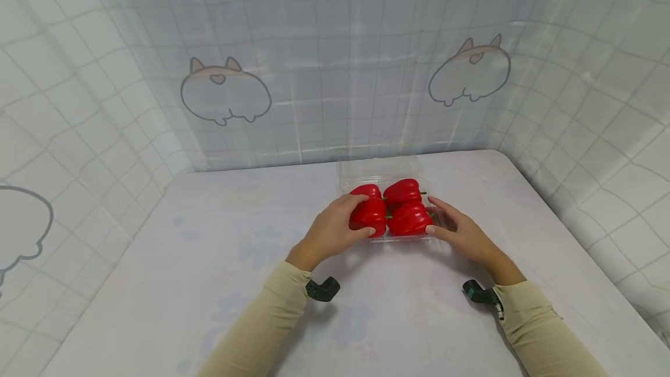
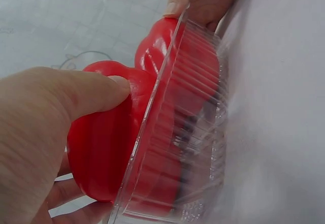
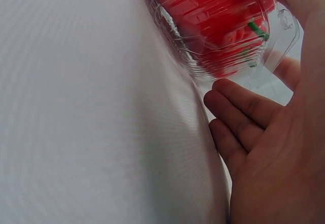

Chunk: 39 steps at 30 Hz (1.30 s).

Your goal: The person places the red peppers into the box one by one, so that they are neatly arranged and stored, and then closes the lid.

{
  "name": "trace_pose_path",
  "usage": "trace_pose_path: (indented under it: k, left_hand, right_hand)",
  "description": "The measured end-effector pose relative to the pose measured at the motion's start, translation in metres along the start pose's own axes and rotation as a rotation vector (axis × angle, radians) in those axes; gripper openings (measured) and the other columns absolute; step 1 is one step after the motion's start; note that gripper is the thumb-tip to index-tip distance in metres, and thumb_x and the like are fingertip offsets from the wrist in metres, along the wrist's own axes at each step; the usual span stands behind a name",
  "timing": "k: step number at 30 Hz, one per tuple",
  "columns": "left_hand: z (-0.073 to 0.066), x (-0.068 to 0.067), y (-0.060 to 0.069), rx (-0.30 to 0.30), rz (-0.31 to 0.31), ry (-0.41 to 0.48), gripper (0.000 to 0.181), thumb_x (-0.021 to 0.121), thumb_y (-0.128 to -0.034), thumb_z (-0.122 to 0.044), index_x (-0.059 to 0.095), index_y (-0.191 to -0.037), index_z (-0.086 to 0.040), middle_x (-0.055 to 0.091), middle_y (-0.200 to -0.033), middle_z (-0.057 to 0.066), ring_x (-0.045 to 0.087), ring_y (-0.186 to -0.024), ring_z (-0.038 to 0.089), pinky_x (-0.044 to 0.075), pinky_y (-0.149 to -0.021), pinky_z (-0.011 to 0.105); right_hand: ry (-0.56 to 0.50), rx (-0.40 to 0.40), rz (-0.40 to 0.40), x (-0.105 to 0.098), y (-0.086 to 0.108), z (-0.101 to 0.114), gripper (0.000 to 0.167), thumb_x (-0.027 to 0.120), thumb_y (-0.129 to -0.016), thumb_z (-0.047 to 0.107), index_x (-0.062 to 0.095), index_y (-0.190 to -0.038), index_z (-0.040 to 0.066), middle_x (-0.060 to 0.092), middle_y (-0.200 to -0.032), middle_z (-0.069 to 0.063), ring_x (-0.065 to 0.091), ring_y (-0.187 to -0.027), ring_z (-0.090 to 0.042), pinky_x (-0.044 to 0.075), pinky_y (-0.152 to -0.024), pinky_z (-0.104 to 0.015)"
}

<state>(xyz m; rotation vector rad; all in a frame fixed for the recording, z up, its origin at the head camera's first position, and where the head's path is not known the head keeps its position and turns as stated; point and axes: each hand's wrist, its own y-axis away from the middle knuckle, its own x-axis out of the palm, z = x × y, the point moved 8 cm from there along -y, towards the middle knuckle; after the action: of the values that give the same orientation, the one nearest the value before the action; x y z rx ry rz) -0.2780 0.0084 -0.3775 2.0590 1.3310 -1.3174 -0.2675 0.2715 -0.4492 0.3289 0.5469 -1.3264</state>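
Several glossy red bell peppers sit in two rows in a clear plastic container (image 2: 203, 142), its lid (image 1: 380, 166) folded back behind them. My left hand (image 1: 332, 227) grips the front left bell pepper (image 1: 369, 217). In the left wrist view its thumb presses the upper side while the other fingers go behind. At the container's right side, my right hand (image 1: 466, 237) holds the edge, thumb by the front right bell pepper (image 1: 409, 219) and forefinger farther back. The other fingers (image 3: 244, 115) extend loosely outside the container. Green stems point right.
The container stands on a pale, flower-patterned table (image 1: 251, 307) near its back edge. White grid-patterned curtains (image 1: 335, 74) with cartoon animal prints enclose the back and sides. A dark camera mount (image 1: 323, 289) sits on the left wrist, another camera mount (image 1: 480, 293) on the right.
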Motion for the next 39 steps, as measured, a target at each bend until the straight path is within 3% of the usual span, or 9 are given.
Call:
trace_pose_path:
  k: [12,22,31,39]
  left_hand:
    - [-0.0032,-0.0004,0.002,0.033,-0.019,-0.054,0.069,0.079,-0.0845,-0.04,0.051,-0.145,-0.022,0.053,-0.142,0.004,0.052,-0.127,0.022,0.055,-0.091,0.04]
    - [-0.0049,0.0004,0.0043,0.067,-0.024,-0.088,0.057,0.074,-0.0871,-0.043,0.059,-0.136,-0.02,0.058,-0.136,0.001,0.055,-0.122,0.019,0.056,-0.09,0.038]
    - [-0.0061,0.0018,0.0055,0.11,-0.029,-0.138,0.059,0.071,-0.0889,-0.043,0.057,-0.143,-0.026,0.058,-0.13,0.003,0.056,-0.116,0.02,0.057,-0.086,0.036]
    - [-0.0032,0.0047,0.0039,0.089,-0.013,-0.138,0.057,0.07,-0.089,-0.044,0.058,-0.142,-0.026,0.058,-0.127,0.001,0.056,-0.114,0.018,0.056,-0.087,0.035]
  right_hand:
    - [-0.008,-0.006,0.002,0.0,0.0001,0.0005,0.08,0.069,-0.093,0.043,0.028,-0.159,0.024,0.043,-0.153,-0.016,0.04,-0.141,-0.037,0.04,-0.106,-0.054]
    - [0.003,-0.011,0.001,-0.0002,0.0008,0.0021,0.079,0.068,-0.094,0.042,0.028,-0.159,0.024,0.043,-0.153,-0.016,0.04,-0.141,-0.036,0.039,-0.107,-0.054]
    - [0.007,-0.002,0.0,-0.0003,0.0015,0.0024,0.08,0.068,-0.093,0.043,0.028,-0.16,0.024,0.043,-0.153,-0.016,0.04,-0.141,-0.037,0.039,-0.107,-0.054]
    - [0.015,-0.005,-0.002,-0.0005,0.0012,0.0039,0.082,0.07,-0.092,0.043,0.028,-0.159,0.022,0.042,-0.153,-0.017,0.039,-0.141,-0.038,0.039,-0.106,-0.056]
